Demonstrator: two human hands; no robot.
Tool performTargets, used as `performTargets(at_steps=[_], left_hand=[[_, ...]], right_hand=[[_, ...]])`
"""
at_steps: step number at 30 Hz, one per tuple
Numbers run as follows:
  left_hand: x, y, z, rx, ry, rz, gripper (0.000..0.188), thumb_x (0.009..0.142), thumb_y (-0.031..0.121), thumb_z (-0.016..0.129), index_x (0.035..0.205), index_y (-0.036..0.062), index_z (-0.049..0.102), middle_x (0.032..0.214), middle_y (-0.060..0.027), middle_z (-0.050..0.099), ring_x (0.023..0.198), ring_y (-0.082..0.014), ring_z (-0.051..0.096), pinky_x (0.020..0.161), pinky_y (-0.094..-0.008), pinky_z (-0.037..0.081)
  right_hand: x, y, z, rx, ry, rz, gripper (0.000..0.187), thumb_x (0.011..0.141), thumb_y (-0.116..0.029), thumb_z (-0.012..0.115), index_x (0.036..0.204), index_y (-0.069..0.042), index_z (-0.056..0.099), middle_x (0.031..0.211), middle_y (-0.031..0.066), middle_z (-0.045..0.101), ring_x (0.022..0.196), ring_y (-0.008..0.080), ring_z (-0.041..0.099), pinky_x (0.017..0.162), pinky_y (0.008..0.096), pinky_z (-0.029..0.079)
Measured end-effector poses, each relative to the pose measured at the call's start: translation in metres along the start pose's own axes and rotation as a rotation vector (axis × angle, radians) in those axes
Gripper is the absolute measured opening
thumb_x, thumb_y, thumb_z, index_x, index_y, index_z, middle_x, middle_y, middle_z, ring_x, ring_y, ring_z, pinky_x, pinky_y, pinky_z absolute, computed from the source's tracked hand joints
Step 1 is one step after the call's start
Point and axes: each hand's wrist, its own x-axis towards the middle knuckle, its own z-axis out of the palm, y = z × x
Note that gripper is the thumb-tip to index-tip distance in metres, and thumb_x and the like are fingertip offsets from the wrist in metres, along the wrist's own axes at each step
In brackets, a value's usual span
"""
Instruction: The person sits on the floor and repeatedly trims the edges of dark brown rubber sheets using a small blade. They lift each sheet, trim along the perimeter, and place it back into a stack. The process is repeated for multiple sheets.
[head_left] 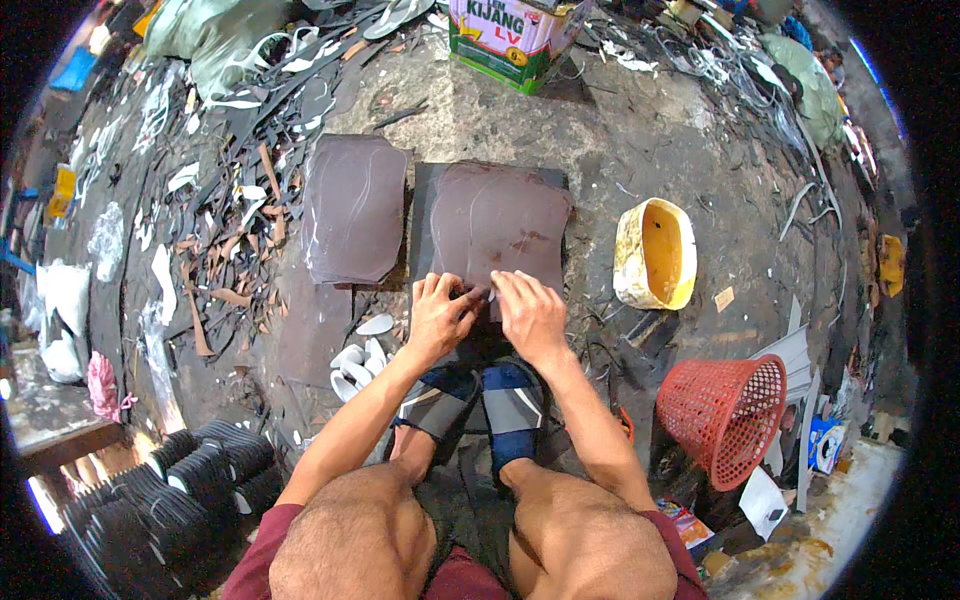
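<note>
A dark brown sheet (497,222) with sole outlines traced on it lies on a black board (425,215) on the ground in front of me. My left hand (440,315) and my right hand (530,312) both rest on the sheet's near edge, fingers bent and nearly touching each other. A small thing sits between their fingertips; I cannot tell what it is. A stack of similar brown sheets (352,208) lies just left of the board. My feet in blue and grey sandals (478,405) are planted right below my hands.
A yellow-stained white tub (655,252) sits to the right, a red mesh basket (727,417) lies tipped nearer right. A green and white can (508,38) stands ahead. White cut pieces (358,358) lie by my left foot, black sole stacks (190,470) at lower left, scraps all around.
</note>
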Motion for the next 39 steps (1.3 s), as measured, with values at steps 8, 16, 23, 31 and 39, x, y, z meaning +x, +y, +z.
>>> performTargets(at_steps=[8,16,23,31,39], left_hand=[[-0.001,-0.002,-0.001,0.009,0.082,0.017,0.027,0.087,0.027,0.077,0.113,0.0189,0.078,0.100,-0.0041,0.058,0.097,-0.0269,0.054,0.085,-0.0434,0.039],[-0.019,0.034,0.007,0.105,0.199,0.008,0.025,0.085,0.026,0.079,0.110,0.0205,0.078,0.097,-0.0047,0.059,0.095,-0.0283,0.055,0.086,-0.0455,0.041],[-0.027,0.022,-0.003,0.001,0.212,0.008,0.031,0.088,0.030,0.079,0.115,0.0160,0.075,0.111,-0.0082,0.060,0.110,-0.0309,0.055,0.095,-0.0486,0.043],[-0.024,0.027,-0.013,0.038,0.099,-0.034,0.042,0.090,0.035,0.077,0.124,0.0126,0.071,0.133,-0.0146,0.060,0.127,-0.0378,0.052,0.108,-0.0541,0.041],[-0.110,-0.080,-0.044,0.115,0.038,-0.425,0.047,0.083,0.003,0.075,0.129,0.0061,0.070,0.117,-0.0129,0.069,0.114,-0.0337,0.061,0.100,-0.0440,0.050]], right_hand=[[0.005,-0.006,-0.008,-0.077,-0.147,-0.065,0.025,0.091,-0.016,0.069,0.116,-0.010,0.071,0.120,0.0044,0.066,0.112,0.0263,0.064,0.086,0.0438,0.054],[0.045,0.004,-0.004,0.017,-0.291,0.140,0.016,0.088,-0.019,0.069,0.102,-0.011,0.070,0.100,0.0061,0.067,0.101,0.0279,0.068,0.083,0.0459,0.053],[0.019,-0.006,0.001,-0.316,-0.317,-0.159,0.014,0.086,-0.024,0.069,0.095,-0.015,0.075,0.099,0.0046,0.069,0.102,0.0236,0.067,0.089,0.0437,0.049],[0.111,0.115,0.012,-0.260,-0.013,0.332,0.058,0.092,-0.034,0.075,0.140,-0.007,0.061,0.145,0.0144,0.061,0.129,0.0353,0.060,0.114,0.0522,0.042],[0.089,0.046,-0.116,0.704,0.608,0.485,0.018,0.093,-0.008,0.074,0.110,-0.001,0.074,0.106,0.0079,0.076,0.102,0.0190,0.069,0.093,0.0334,0.054]])
